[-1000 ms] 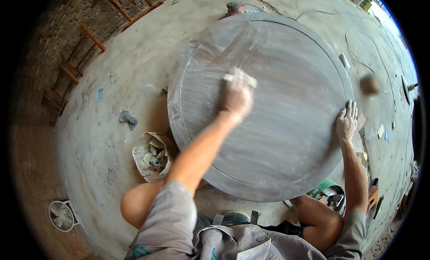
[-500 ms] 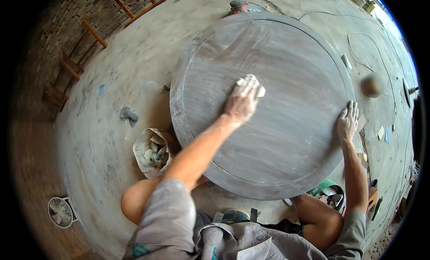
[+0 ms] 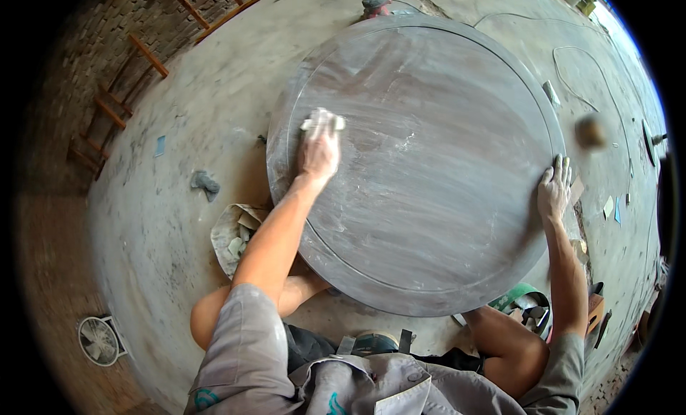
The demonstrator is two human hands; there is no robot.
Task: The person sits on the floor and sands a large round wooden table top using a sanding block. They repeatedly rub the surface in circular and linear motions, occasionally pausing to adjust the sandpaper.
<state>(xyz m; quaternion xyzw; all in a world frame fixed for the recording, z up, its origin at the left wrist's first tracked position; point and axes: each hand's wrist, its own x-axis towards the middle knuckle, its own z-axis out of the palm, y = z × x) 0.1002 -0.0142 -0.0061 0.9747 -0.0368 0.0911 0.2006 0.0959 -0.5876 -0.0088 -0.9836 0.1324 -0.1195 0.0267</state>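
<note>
A large round grey tabletop (image 3: pixel 429 222), streaked with pale dust, lies in front of me with a groove running inside its rim. My left hand (image 3: pixel 320 152) is on its left part, fingers closed over a small pale piece of sandpaper (image 3: pixel 337 123) whose edges show at both sides. That hand is dusty white and a little blurred by motion. At the right rim my right hand (image 3: pixel 555 191) lies flat, fingers stretched out and holding nothing.
A pale bag (image 3: pixel 223 236) of scraps stands left of the tabletop. Beyond its far edge sits a red and grey power tool (image 3: pixel 375 7). A green container (image 3: pixel 516 295) is near my right knee. A cable (image 3: pixel 577 51), a grey rag (image 3: pixel 206 185) and a fan (image 3: pixel 98 341) lie around.
My left hand has swept left across the tabletop with the sandpaper, from near the middle to the left part. The right hand stays on the rim.
</note>
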